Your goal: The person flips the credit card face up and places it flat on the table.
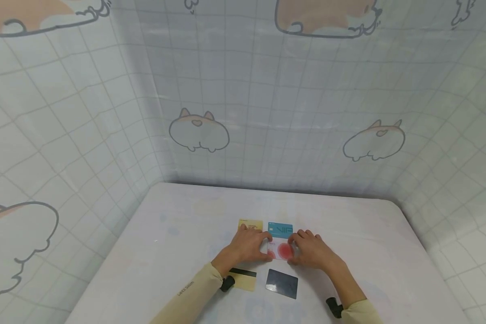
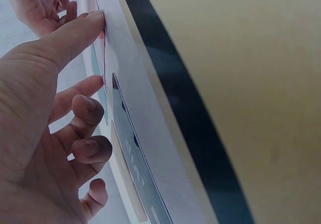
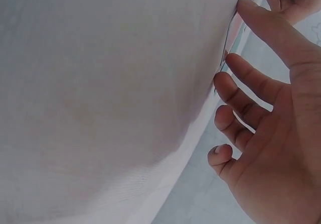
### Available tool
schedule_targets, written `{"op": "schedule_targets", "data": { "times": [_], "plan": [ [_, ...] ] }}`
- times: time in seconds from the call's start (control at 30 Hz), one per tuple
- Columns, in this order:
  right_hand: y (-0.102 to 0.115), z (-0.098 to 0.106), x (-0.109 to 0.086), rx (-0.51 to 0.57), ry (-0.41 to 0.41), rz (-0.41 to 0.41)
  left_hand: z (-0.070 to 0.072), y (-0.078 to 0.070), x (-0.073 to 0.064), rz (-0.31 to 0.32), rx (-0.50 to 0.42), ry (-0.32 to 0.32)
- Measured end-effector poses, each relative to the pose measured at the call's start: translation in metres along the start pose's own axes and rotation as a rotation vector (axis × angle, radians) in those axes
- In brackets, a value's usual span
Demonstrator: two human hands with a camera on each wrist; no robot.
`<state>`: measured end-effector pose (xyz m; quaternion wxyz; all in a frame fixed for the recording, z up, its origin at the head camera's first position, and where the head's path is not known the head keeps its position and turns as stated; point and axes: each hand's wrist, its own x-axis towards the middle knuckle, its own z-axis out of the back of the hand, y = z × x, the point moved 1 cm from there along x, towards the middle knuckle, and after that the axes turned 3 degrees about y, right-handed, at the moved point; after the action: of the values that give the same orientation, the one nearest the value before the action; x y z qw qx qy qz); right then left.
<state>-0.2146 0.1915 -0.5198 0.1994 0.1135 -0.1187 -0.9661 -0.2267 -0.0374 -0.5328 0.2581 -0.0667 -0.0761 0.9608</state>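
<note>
Between my two hands lies a white card with a red circle (image 1: 279,249). The left hand (image 1: 247,245) pinches its left edge between thumb and index finger; the right hand (image 1: 312,251) does likewise at its right edge. Just behind it is a teal card (image 1: 281,230) with large letters, its lower edge meeting or lying under the white card; I cannot tell which. A yellow card (image 1: 251,223) is partly hidden behind the left hand. In the left wrist view, the other fingers of the left hand (image 2: 35,113) are loosely bent. The right hand (image 3: 281,113) appears similarly in its wrist view.
Nearer to me lie a gold card with a black stripe (image 1: 244,283), partly covered by the left wrist, and a dark card (image 1: 281,283). All are on a white-covered table (image 1: 186,211). Grid-patterned curtains (image 1: 251,112) with cartoon animals surround its back and sides.
</note>
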Motion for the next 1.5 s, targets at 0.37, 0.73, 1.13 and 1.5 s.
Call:
{"op": "schedule_targets", "data": {
  "times": [0.37, 0.73, 1.13, 1.5],
  "plan": [
    [-0.007, 0.001, 0.004, -0.007, 0.004, 0.006, -0.002, -0.001, 0.004, 0.028, -0.030, 0.006],
    [-0.008, 0.000, 0.006, 0.009, 0.008, -0.007, -0.004, 0.000, 0.007, 0.037, -0.038, 0.003],
    [-0.009, -0.002, 0.004, -0.005, -0.014, 0.027, -0.001, 0.003, 0.005, -0.020, 0.034, -0.057],
    [-0.003, -0.005, 0.002, 0.012, -0.072, 0.101, 0.000, 0.015, -0.006, -0.080, 0.008, -0.152]
  ]
}}
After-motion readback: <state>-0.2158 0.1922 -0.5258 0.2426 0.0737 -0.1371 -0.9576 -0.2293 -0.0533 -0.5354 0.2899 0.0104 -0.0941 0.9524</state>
